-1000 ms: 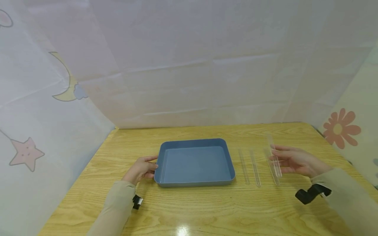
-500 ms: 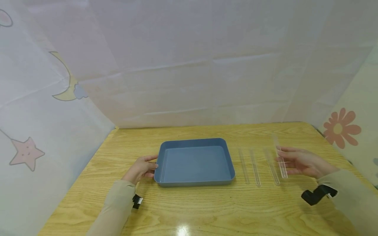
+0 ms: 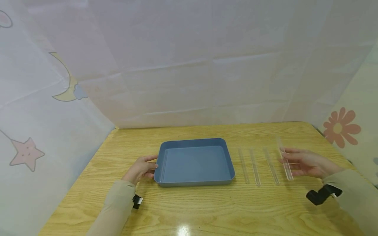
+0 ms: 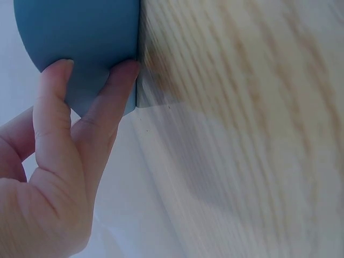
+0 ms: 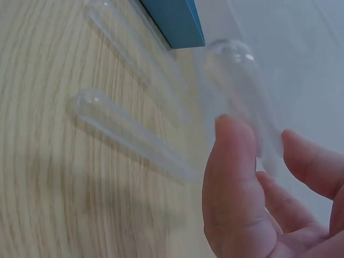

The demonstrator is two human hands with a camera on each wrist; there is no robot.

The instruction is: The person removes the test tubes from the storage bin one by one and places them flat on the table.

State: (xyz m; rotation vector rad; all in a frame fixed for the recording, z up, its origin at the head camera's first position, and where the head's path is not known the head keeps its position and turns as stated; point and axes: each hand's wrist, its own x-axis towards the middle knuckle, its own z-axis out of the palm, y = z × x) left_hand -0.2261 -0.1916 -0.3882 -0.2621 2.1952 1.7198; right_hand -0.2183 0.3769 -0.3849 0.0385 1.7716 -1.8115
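My left hand (image 3: 141,169) rests at the left end of a shallow blue-grey rectangular tray (image 3: 195,164). In the left wrist view its fingertips (image 4: 126,70) touch the outside of the tray wall (image 4: 91,32); one finger is partly hidden. On the right, my right hand (image 3: 313,164) pinches a clear, round-ended test tube (image 3: 288,169) between thumb and fingers. In the right wrist view, this tube (image 5: 236,75) appears raised off the table. Several similar test tubes, including the nearest one (image 3: 272,168), lie side by side between the tray and my right hand.
All of this is on a light wood-grain table (image 3: 206,209). A pale cloth backdrop (image 3: 189,72) rises behind its far edge, and printed cloth hangs at both sides. Black straps with small devices, such as the right one (image 3: 322,195), sit on both wrists.
My right hand has moved rightward with the held test tube, away from the lying tubes, and slightly lower in the head view. Left hand and tray have stayed still.
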